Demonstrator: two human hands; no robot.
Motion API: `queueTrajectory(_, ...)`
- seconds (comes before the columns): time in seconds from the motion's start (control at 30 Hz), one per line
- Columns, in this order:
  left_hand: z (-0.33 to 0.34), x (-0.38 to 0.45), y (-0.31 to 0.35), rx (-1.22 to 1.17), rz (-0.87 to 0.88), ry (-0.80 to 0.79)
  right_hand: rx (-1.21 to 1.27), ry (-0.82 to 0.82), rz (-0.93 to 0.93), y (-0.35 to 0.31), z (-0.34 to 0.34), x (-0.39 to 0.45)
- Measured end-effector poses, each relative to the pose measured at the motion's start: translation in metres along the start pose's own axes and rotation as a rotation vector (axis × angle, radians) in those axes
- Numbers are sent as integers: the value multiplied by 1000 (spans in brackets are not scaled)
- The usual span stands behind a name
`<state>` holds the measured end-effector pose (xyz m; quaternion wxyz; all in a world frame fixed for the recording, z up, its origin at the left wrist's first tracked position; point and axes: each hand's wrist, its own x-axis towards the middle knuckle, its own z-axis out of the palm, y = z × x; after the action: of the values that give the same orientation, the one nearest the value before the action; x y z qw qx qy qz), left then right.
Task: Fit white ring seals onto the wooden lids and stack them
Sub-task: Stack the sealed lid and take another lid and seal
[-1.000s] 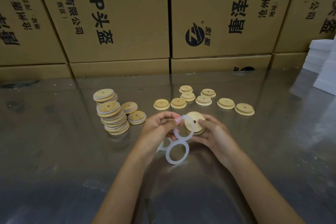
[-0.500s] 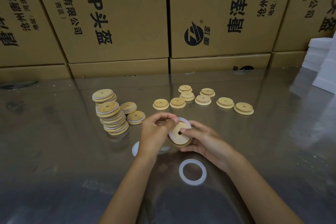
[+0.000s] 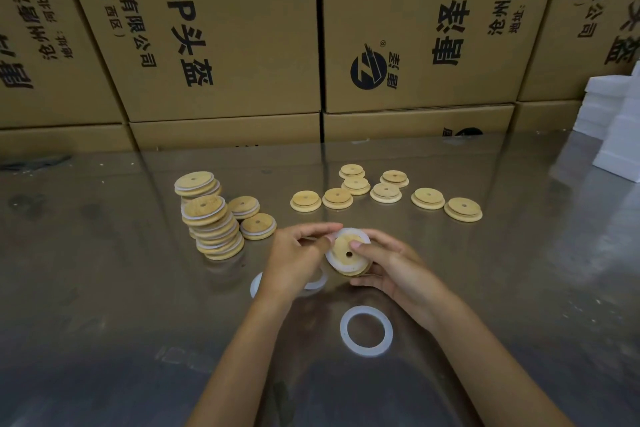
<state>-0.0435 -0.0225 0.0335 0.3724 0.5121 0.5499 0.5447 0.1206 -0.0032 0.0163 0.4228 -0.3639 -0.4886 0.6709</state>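
My right hand point(image 3: 398, 270) cradles a round wooden lid point(image 3: 346, 251) with a centre hole, thumb pressed on its face. A white ring seal point(image 3: 358, 234) sits around the lid's raised step. My left hand point(image 3: 294, 260) pinches the lid's left edge and the seal. One loose white ring point(image 3: 366, 330) lies on the table in front of my hands. Another ring point(image 3: 317, 282) lies half hidden under my left hand. A leaning stack of sealed lids point(image 3: 211, 218) stands to the left, with two short piles point(image 3: 258, 225) beside it. Several bare lids point(image 3: 386, 191) lie in a row behind.
The metal table point(image 3: 104, 288) is shiny and reflective. Large cardboard boxes point(image 3: 225, 28) form a wall along its far edge. White foam blocks point(image 3: 620, 121) are piled at the far right.
A ring I held fell to the table in front. The other ring went from hanging off the lid to seated around it, and my hands turned the lid's face toward me.
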Motion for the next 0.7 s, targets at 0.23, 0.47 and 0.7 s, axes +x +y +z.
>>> queueTrajectory(0.23,-1,-1,1,25,0,-35,34,54,-20,2,-2,3)
queueTrajectory(0.47,3,0,1,3,-12,-70,193,97,-13,4,-2,5)
queueTrajectory(0.7,11,-1,-4,-62,-35,-19,184,146,-38,5,-3,4)
